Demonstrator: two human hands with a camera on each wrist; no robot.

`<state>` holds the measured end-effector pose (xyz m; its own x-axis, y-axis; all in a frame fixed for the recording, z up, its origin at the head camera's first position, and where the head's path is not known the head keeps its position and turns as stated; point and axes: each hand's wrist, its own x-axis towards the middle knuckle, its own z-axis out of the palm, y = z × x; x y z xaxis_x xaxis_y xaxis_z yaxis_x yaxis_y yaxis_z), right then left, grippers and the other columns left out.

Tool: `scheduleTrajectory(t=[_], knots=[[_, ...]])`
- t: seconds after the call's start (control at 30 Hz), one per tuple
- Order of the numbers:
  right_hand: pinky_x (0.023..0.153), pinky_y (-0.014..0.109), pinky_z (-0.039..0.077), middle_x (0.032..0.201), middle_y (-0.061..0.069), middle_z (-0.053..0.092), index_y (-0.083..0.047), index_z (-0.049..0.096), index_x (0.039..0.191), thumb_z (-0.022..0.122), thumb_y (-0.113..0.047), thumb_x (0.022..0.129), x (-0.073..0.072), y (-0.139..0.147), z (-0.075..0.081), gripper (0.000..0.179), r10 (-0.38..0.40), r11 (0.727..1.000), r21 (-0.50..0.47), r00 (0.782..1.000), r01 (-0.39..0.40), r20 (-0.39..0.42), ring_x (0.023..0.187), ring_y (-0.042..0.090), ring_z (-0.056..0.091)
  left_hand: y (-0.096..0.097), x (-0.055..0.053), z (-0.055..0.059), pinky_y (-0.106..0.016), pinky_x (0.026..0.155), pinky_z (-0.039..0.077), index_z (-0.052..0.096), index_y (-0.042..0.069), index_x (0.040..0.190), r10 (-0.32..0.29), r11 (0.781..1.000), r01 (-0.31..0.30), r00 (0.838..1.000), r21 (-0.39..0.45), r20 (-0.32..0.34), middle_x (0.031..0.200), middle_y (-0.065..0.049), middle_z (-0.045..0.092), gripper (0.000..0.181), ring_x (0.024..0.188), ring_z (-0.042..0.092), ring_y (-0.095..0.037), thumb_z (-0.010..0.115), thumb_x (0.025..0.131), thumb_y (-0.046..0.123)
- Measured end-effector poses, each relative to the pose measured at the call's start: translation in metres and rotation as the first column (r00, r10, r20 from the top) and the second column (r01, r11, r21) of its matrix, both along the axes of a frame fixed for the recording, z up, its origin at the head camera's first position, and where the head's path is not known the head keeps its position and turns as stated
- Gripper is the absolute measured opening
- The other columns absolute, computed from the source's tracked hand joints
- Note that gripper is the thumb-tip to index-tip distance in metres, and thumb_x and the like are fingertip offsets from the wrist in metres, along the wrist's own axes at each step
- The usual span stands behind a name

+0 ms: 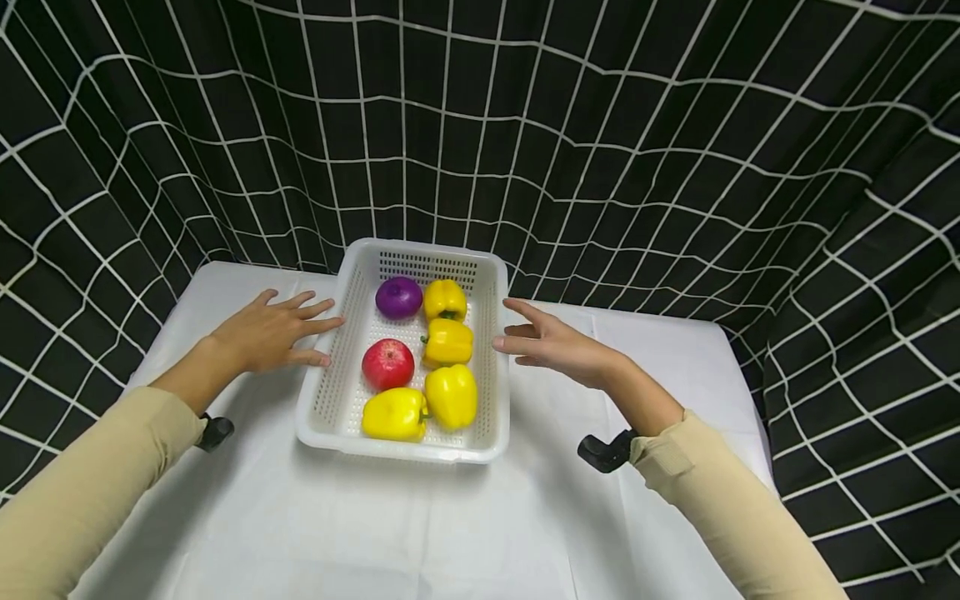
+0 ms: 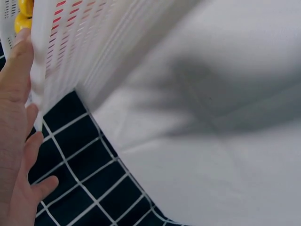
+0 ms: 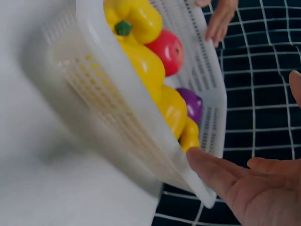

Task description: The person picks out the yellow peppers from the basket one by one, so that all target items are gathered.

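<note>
A white plastic basket (image 1: 405,452) with slotted walls stands on the table. Several yellow bell peppers (image 1: 452,397) line its right side and near left corner. At the back left inside lies a purple onion (image 1: 399,297), and in front of it a round red fruit (image 1: 387,364), perhaps a pomegranate. My left hand (image 1: 270,335) is at the left rim with its fingers spread, fingertips over or touching the edge. Opposite, my right hand (image 1: 561,345) has its thumb and extended fingers at the right rim. In the right wrist view the thumb touches the rim (image 3: 141,101). Neither hand curls around anything.
White cloth covers the table (image 1: 360,533). A black curtain with a white grid (image 1: 480,125) hangs behind and at both sides, close to the table's back edge. Black wrist-worn devices (image 1: 606,452) sit below both wrists, beside beige sleeves (image 1: 720,492).
</note>
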<state>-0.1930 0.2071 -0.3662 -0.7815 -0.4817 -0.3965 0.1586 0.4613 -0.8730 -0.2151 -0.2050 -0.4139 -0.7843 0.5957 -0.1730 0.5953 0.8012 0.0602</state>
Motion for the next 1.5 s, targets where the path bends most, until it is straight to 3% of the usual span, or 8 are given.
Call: scheduleTrajectory(t=[0.37, 0.7, 0.93, 1.17, 1.5], knots=[[0.105, 0.054, 0.044, 0.153, 0.027, 0.035, -0.014, 0.006, 0.161, 0.061, -0.029, 0.098, 0.005, -0.026, -0.015, 0.085, 0.017, 0.997, -0.071, 0.989, -0.006, 0.148, 0.136, 0.046, 0.042, 0.003, 0.001, 0.002, -0.072, 0.109, 0.023, 0.049, 0.021, 0.148, 0.004, 1.000, -0.004, 0.999, 0.020, 0.032, 0.156, -0.013, 0.039, 0.074, 0.146, 0.028, -0.042, 0.061, 0.088, 0.063], [0.102, 0.056, 0.046, 0.155, 0.024, 0.034, -0.011, 0.007, 0.160, 0.062, -0.037, 0.096, 0.004, -0.042, -0.021, 0.088, -0.007, 0.998, -0.052, 0.956, 0.023, 0.294, 0.134, 0.046, 0.045, 0.006, -0.001, 0.003, -0.073, 0.107, 0.026, 0.053, 0.021, 0.146, 0.001, 1.000, -0.001, 1.000, 0.020, 0.024, 0.153, -0.014, 0.043, 0.074, 0.144, 0.031, -0.043, 0.064, 0.086, 0.063], [0.095, 0.057, 0.050, 0.152, 0.029, 0.035, -0.008, 0.010, 0.159, 0.061, -0.038, 0.096, 0.001, -0.051, -0.019, 0.087, -0.049, 0.999, 0.015, 0.950, 0.046, 0.308, 0.136, 0.046, 0.043, 0.008, -0.002, 0.007, -0.073, 0.107, 0.027, 0.053, 0.021, 0.145, 0.015, 1.000, -0.015, 0.999, 0.008, 0.033, 0.153, -0.014, 0.043, 0.075, 0.144, 0.031, -0.043, 0.065, 0.085, 0.064], [0.095, 0.062, 0.048, 0.157, 0.025, 0.030, -0.009, 0.011, 0.160, 0.062, -0.037, 0.096, -0.003, -0.057, -0.016, 0.086, -0.068, 0.998, 0.038, 0.951, 0.059, 0.302, 0.140, 0.047, 0.036, 0.008, -0.002, 0.009, -0.073, 0.106, 0.027, 0.053, 0.020, 0.145, 0.020, 1.000, -0.021, 0.999, 0.017, 0.038, 0.153, -0.015, 0.043, 0.075, 0.143, 0.032, -0.044, 0.065, 0.084, 0.063], [0.095, 0.059, 0.050, 0.154, 0.028, 0.032, -0.008, 0.022, 0.157, 0.067, -0.037, 0.093, -0.010, -0.067, -0.024, 0.084, -0.122, 0.988, 0.124, 0.946, 0.089, 0.299, 0.135, 0.049, 0.042, 0.008, -0.002, 0.008, -0.072, 0.106, 0.028, 0.053, 0.020, 0.145, 0.024, 0.999, -0.025, 0.999, 0.029, 0.039, 0.153, -0.015, 0.043, 0.075, 0.143, 0.031, -0.044, 0.066, 0.085, 0.062]])
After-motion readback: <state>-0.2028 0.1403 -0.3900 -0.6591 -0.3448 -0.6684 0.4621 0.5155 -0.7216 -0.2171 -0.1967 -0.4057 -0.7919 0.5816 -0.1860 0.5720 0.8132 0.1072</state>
